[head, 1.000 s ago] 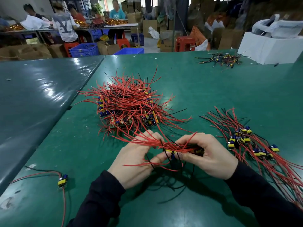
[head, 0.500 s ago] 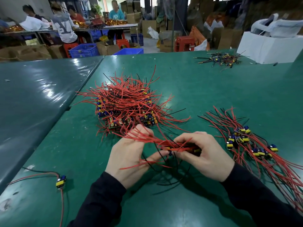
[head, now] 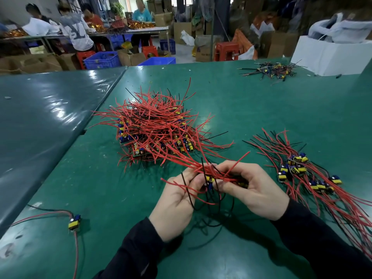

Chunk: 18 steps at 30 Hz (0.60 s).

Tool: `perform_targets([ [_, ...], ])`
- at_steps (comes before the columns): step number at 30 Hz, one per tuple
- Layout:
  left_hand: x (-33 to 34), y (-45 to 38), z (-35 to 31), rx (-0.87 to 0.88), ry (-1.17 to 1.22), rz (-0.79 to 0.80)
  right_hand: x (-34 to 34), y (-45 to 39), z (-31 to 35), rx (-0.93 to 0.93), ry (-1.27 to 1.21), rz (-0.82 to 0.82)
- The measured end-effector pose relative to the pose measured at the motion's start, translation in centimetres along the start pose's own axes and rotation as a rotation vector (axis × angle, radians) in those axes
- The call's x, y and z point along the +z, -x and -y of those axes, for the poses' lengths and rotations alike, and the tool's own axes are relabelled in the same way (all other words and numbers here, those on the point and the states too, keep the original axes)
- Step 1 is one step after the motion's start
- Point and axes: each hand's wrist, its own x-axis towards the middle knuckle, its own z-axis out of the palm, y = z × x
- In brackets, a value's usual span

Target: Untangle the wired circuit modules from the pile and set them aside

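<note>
Both hands pinch a small bunch of wired modules (head: 209,179) between them, just above the counter (head: 261,109): left hand (head: 177,200) on loose wires, right hand (head: 253,190) curled round the boards. Red leads trail into the pile (head: 155,131) beyond; pulling hard could drag it or strain solder joints. No readable writing.

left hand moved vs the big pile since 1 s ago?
Yes. The left hand has shifted right, away from the tangled pile and closer in to the right hand; both grip the wire bundle.
</note>
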Motion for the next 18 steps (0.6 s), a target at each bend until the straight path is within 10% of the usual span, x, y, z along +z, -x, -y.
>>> perform_targets([
  [18, 0.3, -0.5, -1.0, -0.073, 0.33, -0.051, 1.0, -0.1, -1.1, 0.056, -0.122, -0.011],
])
